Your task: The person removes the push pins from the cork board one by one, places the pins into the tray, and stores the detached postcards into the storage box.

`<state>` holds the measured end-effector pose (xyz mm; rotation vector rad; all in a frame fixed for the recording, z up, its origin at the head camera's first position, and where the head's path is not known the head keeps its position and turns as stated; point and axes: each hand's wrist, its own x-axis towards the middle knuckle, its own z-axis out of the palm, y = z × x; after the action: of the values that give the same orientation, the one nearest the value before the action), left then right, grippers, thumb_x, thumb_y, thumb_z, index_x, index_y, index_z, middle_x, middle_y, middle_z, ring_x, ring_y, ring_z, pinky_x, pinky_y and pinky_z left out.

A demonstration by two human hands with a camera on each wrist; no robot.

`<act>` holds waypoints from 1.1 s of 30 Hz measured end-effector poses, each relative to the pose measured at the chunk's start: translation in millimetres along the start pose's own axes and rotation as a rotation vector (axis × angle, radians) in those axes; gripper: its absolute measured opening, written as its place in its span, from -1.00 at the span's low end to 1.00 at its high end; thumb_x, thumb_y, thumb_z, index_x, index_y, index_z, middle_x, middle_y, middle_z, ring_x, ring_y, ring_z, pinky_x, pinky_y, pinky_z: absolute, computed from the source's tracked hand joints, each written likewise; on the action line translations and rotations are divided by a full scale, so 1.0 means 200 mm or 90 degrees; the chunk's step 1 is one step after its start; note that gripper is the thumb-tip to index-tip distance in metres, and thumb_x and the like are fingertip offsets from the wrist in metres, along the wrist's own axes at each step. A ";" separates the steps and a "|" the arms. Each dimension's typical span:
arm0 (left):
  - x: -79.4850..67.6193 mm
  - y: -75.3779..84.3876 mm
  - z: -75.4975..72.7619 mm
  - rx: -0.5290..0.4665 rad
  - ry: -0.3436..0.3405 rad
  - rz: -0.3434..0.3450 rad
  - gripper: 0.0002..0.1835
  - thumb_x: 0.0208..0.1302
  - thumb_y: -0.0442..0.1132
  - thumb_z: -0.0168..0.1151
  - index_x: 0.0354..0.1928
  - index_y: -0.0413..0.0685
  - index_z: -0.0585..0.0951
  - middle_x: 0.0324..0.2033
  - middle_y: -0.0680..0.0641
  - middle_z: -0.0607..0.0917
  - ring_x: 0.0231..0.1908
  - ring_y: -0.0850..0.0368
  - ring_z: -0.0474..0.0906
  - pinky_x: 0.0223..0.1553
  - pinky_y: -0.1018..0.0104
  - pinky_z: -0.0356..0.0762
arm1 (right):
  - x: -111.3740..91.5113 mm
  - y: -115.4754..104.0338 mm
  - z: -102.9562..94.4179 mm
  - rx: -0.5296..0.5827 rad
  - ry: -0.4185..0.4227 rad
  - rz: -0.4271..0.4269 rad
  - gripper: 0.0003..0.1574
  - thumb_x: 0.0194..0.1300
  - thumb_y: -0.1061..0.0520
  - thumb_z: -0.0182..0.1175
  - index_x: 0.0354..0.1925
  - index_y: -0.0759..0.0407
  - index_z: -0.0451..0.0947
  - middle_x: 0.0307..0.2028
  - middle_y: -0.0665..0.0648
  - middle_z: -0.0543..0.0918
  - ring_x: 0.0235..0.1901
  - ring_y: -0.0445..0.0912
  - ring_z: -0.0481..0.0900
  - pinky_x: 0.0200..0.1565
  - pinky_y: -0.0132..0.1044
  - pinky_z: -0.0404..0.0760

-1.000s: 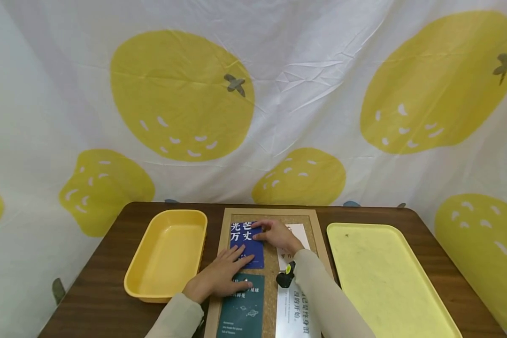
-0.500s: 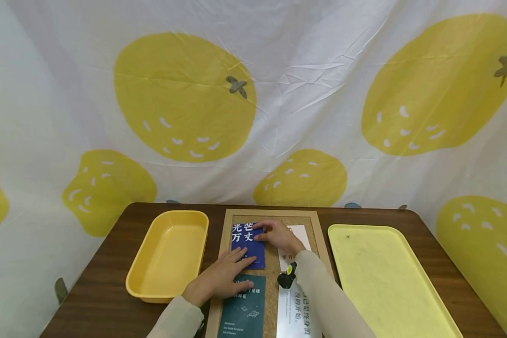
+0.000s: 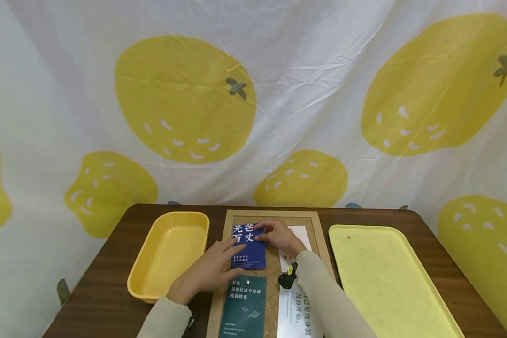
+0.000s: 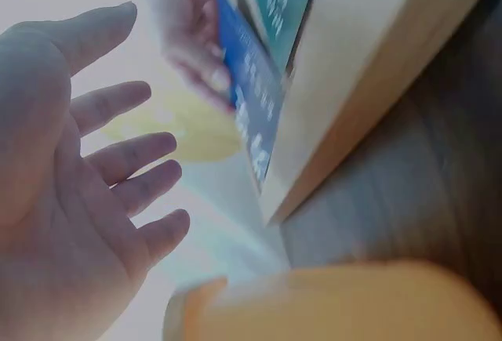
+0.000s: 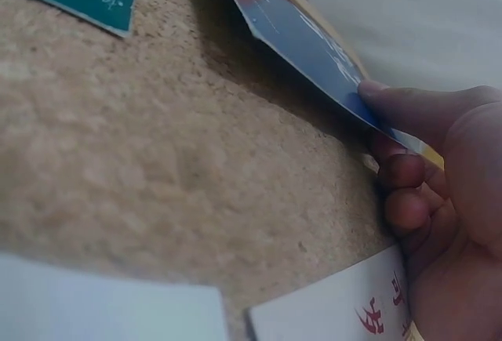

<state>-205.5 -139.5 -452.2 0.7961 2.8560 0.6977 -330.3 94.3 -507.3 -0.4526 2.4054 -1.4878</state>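
A cork board (image 3: 272, 263) in a light wooden frame bears several printed cards. My right hand (image 3: 279, 237) pinches the right edge of the blue card (image 3: 250, 260) at the board's upper left. In the right wrist view the thumb lies on the blue card's (image 5: 302, 43) face, fingers beneath, and the card is tilted up off the cork. My left hand (image 3: 207, 270) hovers by the board's left side, fingers spread, holding nothing. Below the blue card lies a teal card (image 3: 244, 310) with a small pin (image 3: 247, 282) near its top.
Two white cards occupy the board's right half, the upper white card (image 3: 301, 234) and the lower white card (image 3: 289, 312), partly covered by my right arm. A yellow-orange basin (image 3: 169, 256) stands left on the dark wooden table (image 3: 105, 277); a pale yellow tray (image 3: 384, 272) lies right.
My left hand has lifted off the blue card and shifted left and toward me, uncovering the card's lower text and the teal card's top. The right hand keeps its pinch in place.
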 end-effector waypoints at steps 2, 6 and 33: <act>-0.02 -0.01 -0.03 -0.006 0.015 -0.011 -0.35 0.39 0.03 0.22 0.45 0.02 0.35 0.46 -0.22 0.26 0.46 -0.22 0.13 0.40 -0.21 0.15 | 0.00 0.00 0.00 0.009 -0.003 0.003 -0.65 0.26 0.15 0.36 0.04 0.06 0.68 -0.25 0.09 0.56 -0.26 -0.07 0.46 -0.23 -0.25 0.43; -0.07 -0.04 -0.08 -0.023 0.051 -0.046 -0.35 0.36 -0.02 0.26 0.43 -0.02 0.37 0.46 -0.22 0.25 0.48 -0.23 0.09 0.39 -0.22 0.16 | 0.01 0.01 0.00 0.018 -0.005 0.001 -0.65 0.25 0.14 0.36 0.04 0.05 0.68 -0.23 0.09 0.56 -0.25 -0.08 0.47 -0.21 -0.27 0.45; -0.43 -0.42 -0.31 -0.093 0.188 -0.097 -0.39 0.45 0.08 0.12 0.39 -0.10 0.39 0.44 -0.38 0.20 0.41 -0.45 0.10 0.23 -0.49 0.15 | 0.00 0.02 0.00 0.025 -0.008 -0.002 -0.63 0.25 0.12 0.37 0.04 0.08 0.68 -0.29 0.10 0.53 -0.32 -0.08 0.42 -0.33 -0.27 0.39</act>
<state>-183.2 -271.2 -437.9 0.4854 3.0316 1.0669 -330.5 96.5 -509.6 -0.4546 2.3624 -1.5271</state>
